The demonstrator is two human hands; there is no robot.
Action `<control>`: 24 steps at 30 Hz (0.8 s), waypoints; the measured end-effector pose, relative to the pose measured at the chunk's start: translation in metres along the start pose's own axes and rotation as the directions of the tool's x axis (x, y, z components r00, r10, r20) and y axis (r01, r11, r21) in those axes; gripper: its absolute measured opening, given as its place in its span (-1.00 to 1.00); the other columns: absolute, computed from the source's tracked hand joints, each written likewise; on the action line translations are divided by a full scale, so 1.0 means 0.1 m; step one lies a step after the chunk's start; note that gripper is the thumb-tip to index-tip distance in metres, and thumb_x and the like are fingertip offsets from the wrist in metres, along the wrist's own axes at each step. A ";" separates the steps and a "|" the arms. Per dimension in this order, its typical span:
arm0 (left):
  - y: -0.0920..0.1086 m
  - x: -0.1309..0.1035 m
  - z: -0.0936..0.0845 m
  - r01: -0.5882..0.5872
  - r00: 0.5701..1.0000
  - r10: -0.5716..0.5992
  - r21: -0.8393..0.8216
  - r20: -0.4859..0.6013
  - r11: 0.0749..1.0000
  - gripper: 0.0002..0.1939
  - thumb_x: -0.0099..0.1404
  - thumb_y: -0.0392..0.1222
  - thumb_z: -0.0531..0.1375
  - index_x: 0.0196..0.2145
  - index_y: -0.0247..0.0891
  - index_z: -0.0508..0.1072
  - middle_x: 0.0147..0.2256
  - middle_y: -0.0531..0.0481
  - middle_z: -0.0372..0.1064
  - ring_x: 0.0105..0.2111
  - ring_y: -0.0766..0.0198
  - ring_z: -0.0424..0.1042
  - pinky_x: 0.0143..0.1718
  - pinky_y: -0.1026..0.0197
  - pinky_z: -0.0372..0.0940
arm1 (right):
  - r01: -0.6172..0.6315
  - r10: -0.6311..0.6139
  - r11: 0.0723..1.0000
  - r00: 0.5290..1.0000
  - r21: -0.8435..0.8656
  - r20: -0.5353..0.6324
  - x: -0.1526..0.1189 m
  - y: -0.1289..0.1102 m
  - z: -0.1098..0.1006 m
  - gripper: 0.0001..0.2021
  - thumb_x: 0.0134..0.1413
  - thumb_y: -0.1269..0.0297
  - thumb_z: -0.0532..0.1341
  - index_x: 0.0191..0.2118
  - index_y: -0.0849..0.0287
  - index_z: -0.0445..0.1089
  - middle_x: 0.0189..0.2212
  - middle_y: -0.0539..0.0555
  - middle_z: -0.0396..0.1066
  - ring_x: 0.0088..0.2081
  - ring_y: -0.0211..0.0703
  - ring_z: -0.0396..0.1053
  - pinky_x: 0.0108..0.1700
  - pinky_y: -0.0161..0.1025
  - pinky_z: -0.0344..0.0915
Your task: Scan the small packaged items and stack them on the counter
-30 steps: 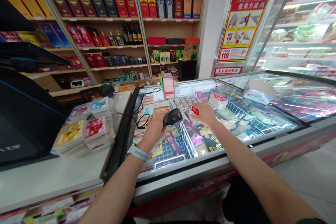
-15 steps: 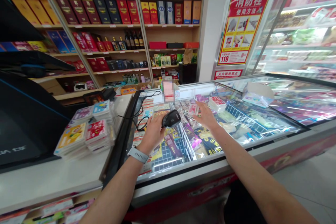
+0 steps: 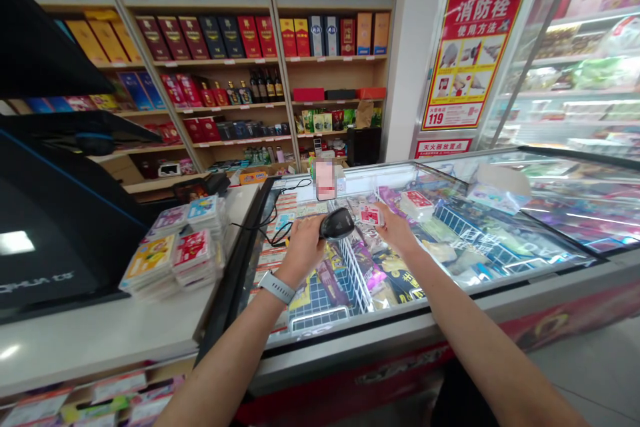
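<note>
My left hand (image 3: 304, 244) is closed around the handle of a black barcode scanner (image 3: 337, 224), with its head pointing right over the freezer's glass top. A small red-and-white flat pack (image 3: 371, 215) is pinched in my right hand (image 3: 395, 228), just right of the scanner head and apart from it. Beyond my right hand, a stack of similar red-and-white packs (image 3: 417, 204) rests on the glass. The scanner's black cable (image 3: 274, 235) loops across the freezer's left end.
Stacks of colourful packs (image 3: 193, 250) stand on the white counter (image 3: 150, 327) at left, beside a dark checkout terminal (image 3: 45, 227). An open white carton (image 3: 500, 188) sits on the glass at right. Shelves of boxes (image 3: 215, 37) line the back wall. Wire baskets (image 3: 355, 280) show inside the freezer.
The red-and-white pack in my right hand has come nearer the scanner head and its printed face shows more clearly. The whole view has shifted slightly; the scanner stays in my left hand.
</note>
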State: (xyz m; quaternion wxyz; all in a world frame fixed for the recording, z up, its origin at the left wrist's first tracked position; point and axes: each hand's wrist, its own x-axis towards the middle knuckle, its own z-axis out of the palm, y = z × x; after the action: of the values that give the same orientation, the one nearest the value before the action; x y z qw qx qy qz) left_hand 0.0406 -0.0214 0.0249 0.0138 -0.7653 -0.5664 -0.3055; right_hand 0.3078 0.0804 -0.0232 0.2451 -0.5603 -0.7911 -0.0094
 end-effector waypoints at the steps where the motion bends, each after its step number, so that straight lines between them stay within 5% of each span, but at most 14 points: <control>1: 0.01 0.01 0.03 0.017 1.000 -0.017 0.000 -0.004 1.000 -0.39 0.22 -0.46 0.11 0.21 -0.18 0.34 0.18 -0.16 0.46 0.22 -0.02 0.40 0.37 -0.29 0.02 | 0.004 -0.004 1.000 1.000 -0.002 0.001 0.00 0.00 0.00 -0.34 0.22 0.40 0.14 0.42 0.20 0.06 0.03 0.20 0.55 -0.03 0.08 0.55 0.00 -0.16 0.38; 7: 0.05 0.03 0.07 0.071 0.997 -0.071 0.008 0.001 0.997 -0.40 0.20 -0.49 0.14 0.19 -0.19 0.37 0.15 -0.18 0.49 0.21 -0.05 0.42 0.37 -0.28 0.05 | 0.008 -0.008 1.000 1.000 0.013 0.006 0.00 -0.02 0.01 -0.33 0.18 0.45 0.12 0.40 0.20 0.06 0.01 0.19 0.55 -0.08 0.06 0.55 -0.04 -0.17 0.40; 13: -0.01 -0.01 0.07 0.108 0.994 -0.109 -0.046 -0.024 0.993 -0.42 0.21 -0.48 0.13 0.18 -0.20 0.38 0.19 -0.16 0.46 0.22 -0.06 0.41 0.34 -0.27 0.10 | 0.046 -0.051 0.994 0.998 -0.101 -0.041 0.00 -0.01 0.02 -0.33 0.19 0.39 0.14 0.41 0.26 0.06 0.28 0.29 0.33 0.11 0.09 0.45 0.09 -0.14 0.39; 24: -0.17 -0.15 0.13 0.080 0.997 -0.081 -0.055 -0.012 0.995 -0.37 0.23 -0.47 0.11 0.25 -0.20 0.34 0.20 -0.19 0.44 0.22 -0.07 0.41 0.35 -0.30 0.05 | -0.020 0.007 0.956 0.999 -0.291 -0.046 -0.08 -0.16 -0.10 -0.40 0.27 0.30 0.20 0.37 0.24 0.12 -0.03 0.26 0.56 -0.08 0.13 0.56 -0.16 -0.17 0.41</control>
State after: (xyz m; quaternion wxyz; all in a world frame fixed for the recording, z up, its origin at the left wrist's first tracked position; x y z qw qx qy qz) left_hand 0.0286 -0.0233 0.0012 -0.0156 -0.7398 -0.5880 -0.3265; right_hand 0.2990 0.0646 -0.0139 0.1776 -0.5953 -0.7716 -0.1369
